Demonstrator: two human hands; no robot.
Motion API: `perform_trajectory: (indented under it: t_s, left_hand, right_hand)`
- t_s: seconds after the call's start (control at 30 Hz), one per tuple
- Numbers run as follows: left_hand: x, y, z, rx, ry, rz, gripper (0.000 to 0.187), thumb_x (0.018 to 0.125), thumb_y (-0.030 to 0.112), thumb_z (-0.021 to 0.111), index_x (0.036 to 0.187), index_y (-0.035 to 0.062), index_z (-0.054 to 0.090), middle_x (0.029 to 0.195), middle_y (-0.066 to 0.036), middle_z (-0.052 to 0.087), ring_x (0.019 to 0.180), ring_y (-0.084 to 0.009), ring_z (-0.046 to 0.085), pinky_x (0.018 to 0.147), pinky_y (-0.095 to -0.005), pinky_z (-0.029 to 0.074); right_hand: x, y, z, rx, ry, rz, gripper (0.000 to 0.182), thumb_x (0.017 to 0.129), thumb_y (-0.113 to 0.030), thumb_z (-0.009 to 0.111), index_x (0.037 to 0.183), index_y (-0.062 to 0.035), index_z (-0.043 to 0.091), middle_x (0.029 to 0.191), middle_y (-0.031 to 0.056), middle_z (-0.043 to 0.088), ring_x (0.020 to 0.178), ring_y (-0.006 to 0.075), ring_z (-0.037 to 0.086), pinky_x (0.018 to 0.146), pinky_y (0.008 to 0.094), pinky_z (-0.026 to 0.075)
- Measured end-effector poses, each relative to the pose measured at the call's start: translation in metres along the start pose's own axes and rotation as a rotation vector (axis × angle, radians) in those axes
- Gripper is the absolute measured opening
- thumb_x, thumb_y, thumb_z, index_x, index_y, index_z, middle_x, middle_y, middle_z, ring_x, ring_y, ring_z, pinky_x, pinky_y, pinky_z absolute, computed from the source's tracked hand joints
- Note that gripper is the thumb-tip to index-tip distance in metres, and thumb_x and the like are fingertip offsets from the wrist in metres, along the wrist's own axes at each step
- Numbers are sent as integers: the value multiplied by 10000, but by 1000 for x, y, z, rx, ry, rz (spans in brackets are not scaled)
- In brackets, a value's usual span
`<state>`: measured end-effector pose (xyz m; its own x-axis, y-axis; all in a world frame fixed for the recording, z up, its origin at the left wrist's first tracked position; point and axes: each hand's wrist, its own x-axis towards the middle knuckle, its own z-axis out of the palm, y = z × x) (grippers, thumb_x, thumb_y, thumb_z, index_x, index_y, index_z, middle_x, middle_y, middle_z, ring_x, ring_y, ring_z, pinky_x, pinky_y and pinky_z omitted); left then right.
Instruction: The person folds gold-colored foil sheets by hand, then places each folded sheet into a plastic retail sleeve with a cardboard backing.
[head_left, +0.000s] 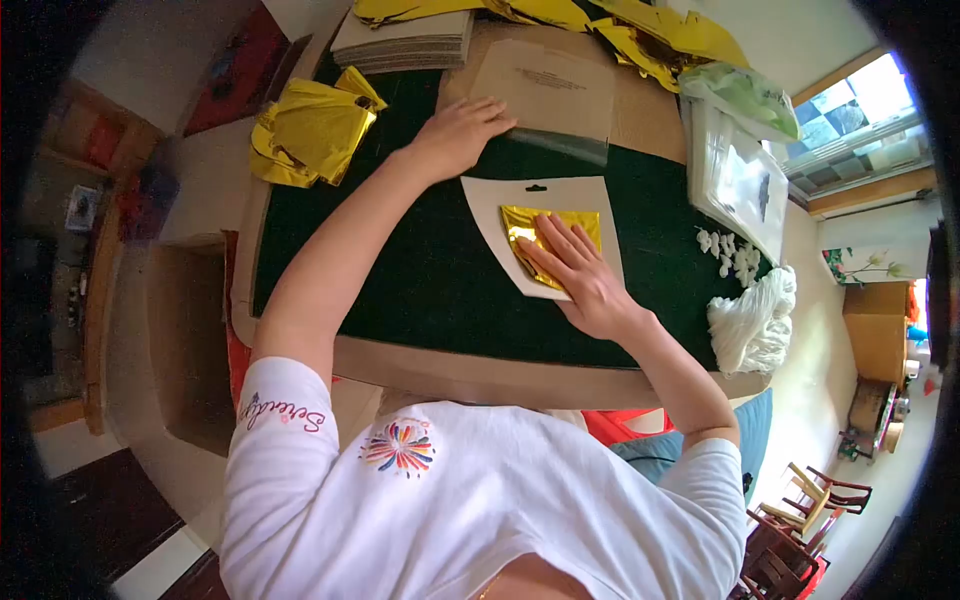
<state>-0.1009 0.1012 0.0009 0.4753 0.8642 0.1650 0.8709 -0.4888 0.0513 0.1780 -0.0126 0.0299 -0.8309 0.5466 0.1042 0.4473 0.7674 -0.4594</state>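
My right hand (585, 280) lies flat, fingers stretched, over a folded gold foil piece (588, 222). That foil rests on a white card (485, 210) with a hanging slot at its top edge. My left hand (460, 138) reaches to the far side with its fingers extended. Its fingertips are right at the left edge of a clear plastic bag (545, 85) with small print on it. Both the bag and the card lie on the dark green table covering (420, 270).
Gold foil pieces (315, 130) lie at the left, with more gold foil (670, 45) along the back. A stack of cards (402, 42) stands at the far left. On the right are clear plastic bags (735, 180), small white pieces (732, 255) and a white string bundle (755, 320).
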Motion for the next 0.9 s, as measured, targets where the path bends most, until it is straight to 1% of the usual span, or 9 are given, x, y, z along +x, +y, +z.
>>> perform_trajectory:
  t_s: [0.17, 0.27, 0.3, 0.4, 0.53, 0.63, 0.7, 0.73, 0.9]
  left_hand:
    - [-37, 36, -25, -81, -87, 3, 405, 900, 152, 610, 1304, 167, 587, 1330, -73, 531, 1223, -243, 503, 1051, -380, 422]
    - [-27, 39, -42, -148, -143, -44, 397, 902, 213, 631, 1297, 219, 595, 1308, -68, 538, 1222, -237, 504, 1025, -380, 446]
    - [-25, 35, -30, -79, 33, 102, 379, 925, 264, 608, 1303, 261, 588, 1346, -71, 518, 1249, -247, 488, 1039, -393, 436]
    - [-14, 35, 2, -12, 134, 216, 383, 943, 309, 579, 1323, 261, 566, 1387, -75, 492, 1289, -260, 462, 1065, -416, 412]
    - [-15, 41, -1, 36, 33, 132, 375, 965, 314, 544, 1336, 263, 547, 1442, -75, 452, 1343, -263, 413, 1090, -443, 379]
    - [-16, 46, -7, 134, -57, -12, 413, 966, 180, 510, 1369, 273, 506, 1443, -76, 454, 1355, -260, 400, 1106, -460, 351]
    - [-20, 51, -7, 111, -26, 205, 531, 931, 54, 469, 1407, 290, 455, 1472, -75, 421, 1372, -260, 380, 1122, -473, 322]
    - [-22, 60, -8, 123, -75, 165, 607, 902, 2, 437, 1423, 313, 424, 1504, -69, 380, 1386, -256, 363, 1136, -480, 299]
    - [-12, 68, -15, 316, -158, 141, 559, 926, 27, 416, 1436, 255, 417, 1540, -76, 320, 1409, -247, 329, 1147, -482, 284]
  right_hand:
    - [-20, 0, -1, 2, -120, -48, 788, 766, -17, 600, 1489, -211, 355, 1571, 178, 214, 1465, 344, 175, 1189, 495, 149]
    - [-24, -2, 1, -70, -239, -158, 709, 857, -88, 576, 1487, -307, 336, 1575, 141, 221, 1473, 314, 164, 1202, 487, 125]
    - [-24, -3, 1, -66, -242, -161, 709, 857, -88, 576, 1487, -307, 336, 1575, 141, 221, 1473, 314, 164, 1202, 487, 125]
    - [-24, -2, -1, -124, -274, -160, 706, 867, -82, 551, 1495, -306, 318, 1578, 134, 216, 1476, 305, 154, 1207, 479, 112]
    - [-26, -1, 1, -100, -263, -184, 701, 868, -85, 540, 1495, -306, 317, 1580, 134, 210, 1476, 299, 154, 1209, 474, 100]
    - [-25, -3, -1, -106, -271, -185, 689, 869, -93, 541, 1490, -304, 329, 1580, 133, 210, 1476, 297, 157, 1209, 474, 99]
    - [-24, -3, -1, -100, -273, -181, 679, 873, -99, 540, 1487, -304, 334, 1580, 133, 211, 1476, 296, 158, 1209, 474, 100]
    - [-25, -3, 1, -119, -270, -181, 675, 877, -103, 539, 1487, -307, 334, 1580, 131, 212, 1475, 296, 160, 1209, 475, 100]
    - [-27, -4, 1, -113, -252, -180, 659, 888, -114, 539, 1484, -312, 338, 1580, 127, 214, 1475, 293, 162, 1209, 472, 104]
